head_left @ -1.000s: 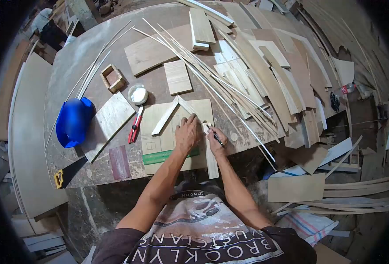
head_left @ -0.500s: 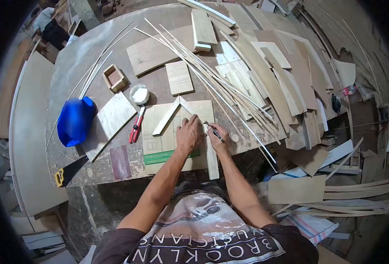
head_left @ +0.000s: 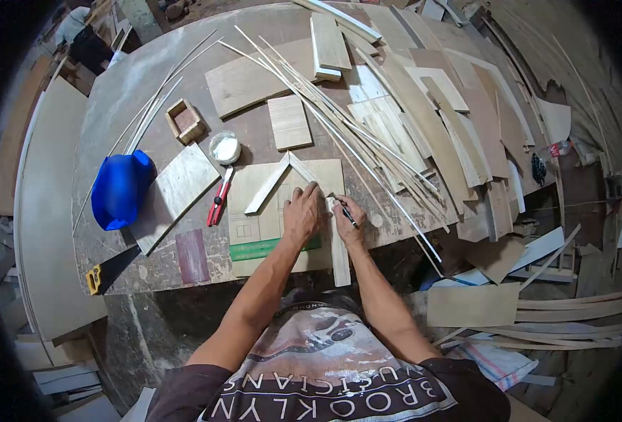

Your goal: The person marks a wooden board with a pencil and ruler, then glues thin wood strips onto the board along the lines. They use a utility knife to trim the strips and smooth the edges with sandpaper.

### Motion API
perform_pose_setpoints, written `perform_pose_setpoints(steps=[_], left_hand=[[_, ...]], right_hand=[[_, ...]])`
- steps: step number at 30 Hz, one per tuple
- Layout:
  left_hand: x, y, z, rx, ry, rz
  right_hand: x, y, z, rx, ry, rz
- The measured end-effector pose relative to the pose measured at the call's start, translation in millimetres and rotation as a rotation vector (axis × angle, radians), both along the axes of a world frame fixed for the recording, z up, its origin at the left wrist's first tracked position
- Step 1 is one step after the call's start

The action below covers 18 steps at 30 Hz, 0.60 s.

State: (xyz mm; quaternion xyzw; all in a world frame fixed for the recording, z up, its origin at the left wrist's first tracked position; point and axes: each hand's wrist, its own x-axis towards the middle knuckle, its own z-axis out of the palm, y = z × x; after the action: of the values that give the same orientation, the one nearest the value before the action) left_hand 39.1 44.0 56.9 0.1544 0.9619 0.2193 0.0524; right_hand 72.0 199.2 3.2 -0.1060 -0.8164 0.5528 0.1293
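My left hand [head_left: 302, 213] lies over a plywood board [head_left: 261, 228], its bent fingers pressing on the lower end of a slanted wooden strip [head_left: 304, 169]. A second slanted strip [head_left: 267, 188] meets it at a peak near the board's top edge. Just to the right, my right hand [head_left: 349, 213] grips a dark pen [head_left: 348, 216], its tip close to an upright wooden strip [head_left: 340, 257] that hangs past the table's front edge. Pencil-drawn rectangles mark the board. A green band [head_left: 256, 250] crosses its lower part, partly beneath my left wrist.
Left of the board lie a red utility knife [head_left: 219, 200], a tub of white paste [head_left: 224, 148], a small wooden box [head_left: 185, 122], a blue object [head_left: 123, 190] and a handsaw [head_left: 110, 271]. Thin sticks [head_left: 332, 119] and stacked planks [head_left: 444, 119] cover the right side. Someone [head_left: 86, 39] is at far left.
The whole view has shifted slightly. Both hands stay at nearly the same place on the strips, and the pen remains in my right hand.
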Motion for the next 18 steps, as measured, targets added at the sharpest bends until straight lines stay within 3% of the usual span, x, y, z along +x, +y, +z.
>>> perform_pose_setpoints(steps=[6,18], left_hand=[[0,-2,0,-0.05,0.01,-0.028],[-2,-5,-4,-0.098,0.027,-0.016]], right_hand=[[0,-5,-3,0.133,0.065,-0.009],[4,-17,3,0.123,0.073,0.041]])
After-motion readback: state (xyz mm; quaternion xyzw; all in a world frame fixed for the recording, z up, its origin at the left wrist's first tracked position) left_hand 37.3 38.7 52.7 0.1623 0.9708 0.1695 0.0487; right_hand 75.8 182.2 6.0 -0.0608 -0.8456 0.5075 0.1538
